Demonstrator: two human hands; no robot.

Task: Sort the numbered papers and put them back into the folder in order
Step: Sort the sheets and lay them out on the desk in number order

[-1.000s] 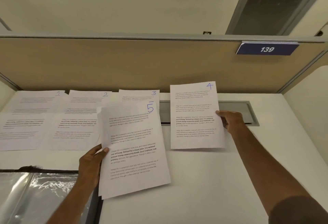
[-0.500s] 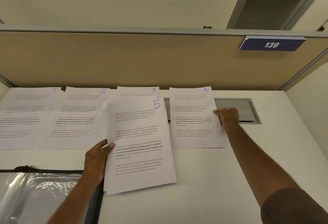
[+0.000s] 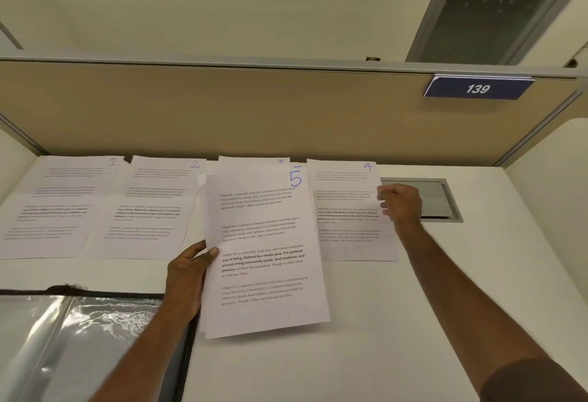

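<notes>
Papers numbered 1 (image 3: 63, 204), 2 (image 3: 149, 207) and 3 (image 3: 251, 161) lie in a row along the back of the white desk (image 3: 366, 338). Paper 3 is mostly hidden behind paper 5 (image 3: 264, 258). My left hand (image 3: 187, 277) grips paper 5 by its left edge and holds it tilted above the desk, with another sheet edge showing behind it. Paper 4 (image 3: 346, 210) lies flat to the right of paper 3. My right hand (image 3: 401, 202) has curled fingers on its right edge. The open folder (image 3: 79, 338) with clear plastic sleeves lies at the lower left.
A beige cubicle partition (image 3: 254, 108) stands right behind the row of papers, with a blue "139" plate (image 3: 477, 88). A grey cable hatch (image 3: 445, 201) is set into the desk behind my right hand. A white side wall (image 3: 547, 198) closes the right.
Paper 4 has come down from raised to flat on the desk beside paper 3. My left hand has carried paper 5 up and to the right, covering more of paper 3.
</notes>
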